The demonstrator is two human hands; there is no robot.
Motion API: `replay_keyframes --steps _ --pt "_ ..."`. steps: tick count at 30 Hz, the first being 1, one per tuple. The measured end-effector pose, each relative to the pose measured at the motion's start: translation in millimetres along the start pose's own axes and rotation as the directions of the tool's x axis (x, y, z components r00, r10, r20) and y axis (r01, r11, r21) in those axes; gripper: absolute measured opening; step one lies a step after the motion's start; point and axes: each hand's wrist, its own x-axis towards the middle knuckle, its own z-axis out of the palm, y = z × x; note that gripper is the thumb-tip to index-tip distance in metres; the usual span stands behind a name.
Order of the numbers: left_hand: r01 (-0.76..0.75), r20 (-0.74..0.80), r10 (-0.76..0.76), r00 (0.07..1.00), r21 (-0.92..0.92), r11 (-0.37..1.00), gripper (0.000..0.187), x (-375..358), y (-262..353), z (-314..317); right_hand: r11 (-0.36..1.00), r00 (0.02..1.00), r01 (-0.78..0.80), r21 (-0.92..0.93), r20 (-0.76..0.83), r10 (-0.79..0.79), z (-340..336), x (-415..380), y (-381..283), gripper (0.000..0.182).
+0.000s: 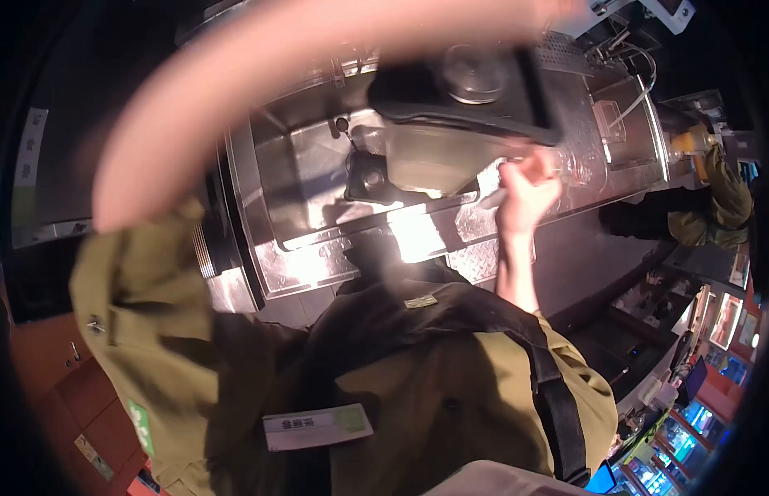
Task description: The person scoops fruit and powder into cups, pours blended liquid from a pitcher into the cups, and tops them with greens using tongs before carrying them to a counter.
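Note:
A translucent container (438, 157) with a black lid or tray (517, 103) across its top is held tilted over a steel sink (293, 194). On the black part is a round, clear or metallic piece (474, 73). My right hand (531, 186) is closed at the container's near right edge; its exact grip is blurred. My left arm arcs across the top, and my left hand (558, 12) is a blur beyond the black part, its fingers unreadable. A small black item (370, 175) lies in the sink beside a dark round-headed tool (343, 125).
The wet steel counter (575, 157) extends right of the sink to a second basin (637, 116) with a clear container (608, 122) and a white hose (649, 78). Another person's olive sleeve (728, 202) is at the far right. Shelves (649, 314) stand at lower right.

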Motion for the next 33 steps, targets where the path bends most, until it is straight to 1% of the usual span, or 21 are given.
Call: replay_keyframes --steps 1,2,3,7,8,10,12,14,16,18,20,22,24,25,26,27,28,29,30,32,33 --pt "-0.043 0.078 0.057 0.995 -0.17 0.985 0.044 -22.4 36.5 16.5 1.0 0.998 0.016 -0.025 0.058 -0.014 -1.0 -9.2 14.7 0.01" --pt "0.308 0.482 -0.234 0.844 -0.079 0.948 0.044 -34.5 71.0 20.5 0.997 0.996 0.077 -0.021 0.035 -0.076 5.6 -18.1 25.4 0.009" --pt "0.336 0.214 -0.319 0.923 -0.05 0.941 0.042 -66.3 86.6 72.2 0.997 0.995 0.07 -0.044 0.069 -0.067 5.3 -27.2 28.4 0.008" --pt "0.45 0.007 -0.453 0.891 -0.133 0.883 0.031 -93.2 99.4 98.1 0.994 0.995 0.068 -0.081 0.075 -0.062 -4.7 -49.8 51.6 0.02" --pt "0.464 -0.023 -0.471 0.882 -0.13 0.876 0.027 -99.0 97.6 96.4 0.981 0.99 0.109 -0.157 0.104 -0.094 -10.9 -57.5 53.9 0.02" --pt "0.462 -0.337 -0.628 0.702 -0.455 0.761 0.022 -102.5 84.1 70.2 0.935 0.974 0.2 -0.294 0.168 -0.155 -18.2 -65.3 54.4 0.02" --pt "0.445 -0.461 -0.653 0.601 -0.485 0.753 0.021 -104.5 73.5 41.7 0.964 0.988 0.135 -0.23 0.103 -0.114 -18.2 -66.2 52.9 0.023" --pt "0.498 -0.455 -0.706 0.542 -0.503 0.706 0.022 -105.6 68.9 13.4 0.983 0.997 0.042 -0.177 0.074 -0.03 -27.9 -70.7 66.2 0.025" --pt "0.499 -0.556 -0.705 0.44 -0.502 0.707 0.026 -113.8 62.3 -8.1 0.984 0.995 0.063 -0.165 0.085 -0.05 -34.2 -73.9 64.6 0.026" --pt "0.369 -0.593 -0.731 0.336 -0.631 0.682 0.03 -135.7 52.7 -19.8 0.986 0.995 0.07 -0.153 0.081 -0.058 -42.8 -79.8 64.0 0.027" --pt "0.292 -0.367 -0.91 0.194 -0.864 0.411 0.034 -157.0 64.2 -24.1 0.985 0.996 0.074 -0.157 0.061 -0.066 -60.1 -83.3 64.2 0.028" --pt "0.32 -0.299 -0.934 0.198 -0.881 0.35 0.032 -178.0 59.8 2.7 1.0 0.998 0.006 0.017 -0.059 -0.005 -85.5 -86.4 52.8 0.03" --pt "0.672 -0.373 -0.84 0.394 -0.506 0.54 0.029 -202.0 50.8 54.6 0.99 0.972 -0.094 0.108 -0.206 0.115 -129.4 -100.6 48.5 0.033" --pt "0.693 -0.288 -0.86 0.421 -0.509 0.51 0.028 -213.8 51.3 85.7 0.987 0.941 -0.136 0.084 -0.3 0.155 -149.4 -103.6 32.3 0.034" --pt "0.714 -0.208 -0.872 0.444 -0.505 0.484 0.028 -228.3 52.3 118.7 0.976 0.882 -0.115 0.184 -0.434 0.186 -168.8 -109.5 23.1 0.036" --pt "0.73 -0.193 -0.871 0.451 -0.481 0.485 0.029 -250.1 49.1 156.0 0.974 0.813 -0.01 0.228 -0.565 0.14 -187.4 -116.1 19.8 0.04" --pt "0.745 -0.184 -0.869 0.46 -0.453 0.49 0.03 -272.6 43.8 190.6 0.994 0.836 0.086 0.07 -0.548 -0.034 -218.9 -129.9 28.1 0.033" --pt "0.864 0.0 -0.937 0.349 -0.386 0.322 0.031 -289.9 38.9 216.9 0.971 0.784 0.149 -0.185 -0.577 -0.23 -214.7 -129.2 17.4 0.026" --pt "0.949 0.173 -0.963 0.208 -0.275 0.156 0.033 -302.9 34.3 238.4 0.884 0.719 0.183 -0.431 -0.554 -0.419 -209.2 -129.0 6.9 0.019" --pt "0.973 0.226 -0.959 0.169 0.12 0.199 0.035 -321.3 27.0 271.1 0.759 0.671 0.055 -0.648 -0.539 -0.509 -216.5 -122.5 22.1 0.013" --pt "0.931 0.231 -0.962 0.144 0.299 0.211 0.036 -309.6 28.7 277.6 0.836 0.714 0.184 -0.517 -0.515 -0.475 -238.1 -115.9 15.8 0.016"
